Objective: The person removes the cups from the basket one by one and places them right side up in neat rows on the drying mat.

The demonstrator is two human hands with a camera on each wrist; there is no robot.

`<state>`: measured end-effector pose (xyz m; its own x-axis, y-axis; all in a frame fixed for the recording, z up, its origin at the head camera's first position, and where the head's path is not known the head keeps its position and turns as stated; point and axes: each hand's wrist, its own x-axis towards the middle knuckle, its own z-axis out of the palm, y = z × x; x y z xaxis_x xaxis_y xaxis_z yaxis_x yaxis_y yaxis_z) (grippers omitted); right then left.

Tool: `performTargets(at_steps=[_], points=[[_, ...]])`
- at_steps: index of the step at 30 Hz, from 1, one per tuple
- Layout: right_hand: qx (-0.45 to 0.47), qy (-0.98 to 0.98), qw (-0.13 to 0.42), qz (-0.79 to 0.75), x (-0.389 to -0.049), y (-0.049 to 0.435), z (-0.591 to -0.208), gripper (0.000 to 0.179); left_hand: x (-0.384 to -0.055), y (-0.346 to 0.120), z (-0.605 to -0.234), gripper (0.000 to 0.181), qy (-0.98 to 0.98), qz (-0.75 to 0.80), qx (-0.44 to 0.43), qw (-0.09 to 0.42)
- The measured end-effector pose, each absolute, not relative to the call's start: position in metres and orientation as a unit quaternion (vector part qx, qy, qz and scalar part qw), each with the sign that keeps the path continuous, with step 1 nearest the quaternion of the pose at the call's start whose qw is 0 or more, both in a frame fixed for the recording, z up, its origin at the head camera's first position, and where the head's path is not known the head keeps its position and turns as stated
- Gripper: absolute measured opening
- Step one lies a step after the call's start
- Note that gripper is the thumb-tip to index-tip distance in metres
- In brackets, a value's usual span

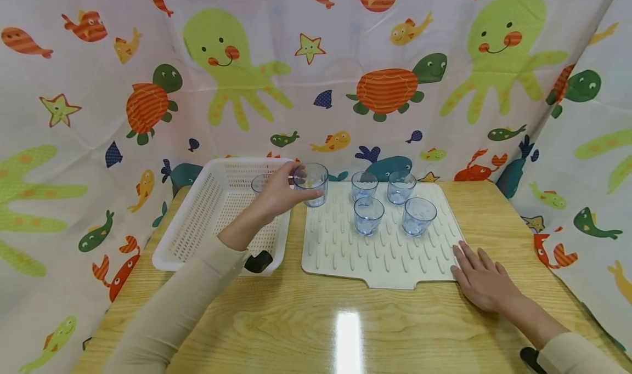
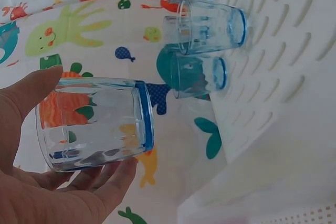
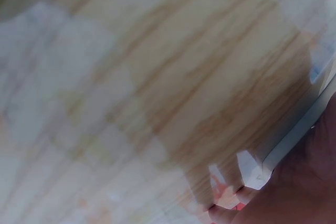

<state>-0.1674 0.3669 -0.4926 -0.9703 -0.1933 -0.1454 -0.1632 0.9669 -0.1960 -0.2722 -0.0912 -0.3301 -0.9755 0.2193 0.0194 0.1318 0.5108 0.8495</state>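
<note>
My left hand (image 1: 282,192) grips a clear bluish drinking glass (image 1: 311,177) between thumb and fingers, above the gap between basket and board. In the left wrist view the held glass (image 2: 97,124) shows whole, its blue base away from the palm. Several like glasses (image 1: 368,216) stand upright on a white ridged draining board (image 1: 336,248). One more glass (image 1: 260,183) is in the white basket (image 1: 173,253), partly behind the left hand. My right hand (image 1: 484,281) lies with fingers spread on the table, its fingertips at the board's right front corner.
The wooden table (image 1: 276,319) reflects a bright light at its front. A curtain (image 1: 276,50) printed with sea animals hangs behind and at both sides. The basket has raised perforated walls. A tab sticks out from the board's front edge.
</note>
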Motion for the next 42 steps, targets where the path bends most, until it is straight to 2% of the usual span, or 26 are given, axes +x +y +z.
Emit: performTargets(at_steps=[14, 30, 42], points=[[-0.091, 0.987, 0.084, -0.102, -0.167, 0.367, -0.493, 0.069, -0.281, -0.072, -0.332, 0.084, 0.842, 0.525, 0.099, 0.08], [-0.092, 0.987, 0.079, -0.103, -0.166, 0.367, -0.494, 0.068, -0.298, -0.054, -0.336, 0.083, 0.826, 0.552, 0.059, 0.094], [-0.093, 0.989, 0.061, -0.1, -0.166, 0.366, -0.496, 0.067, -0.318, -0.043, -0.35, 0.083, 0.817, 0.57, 0.023, 0.086]])
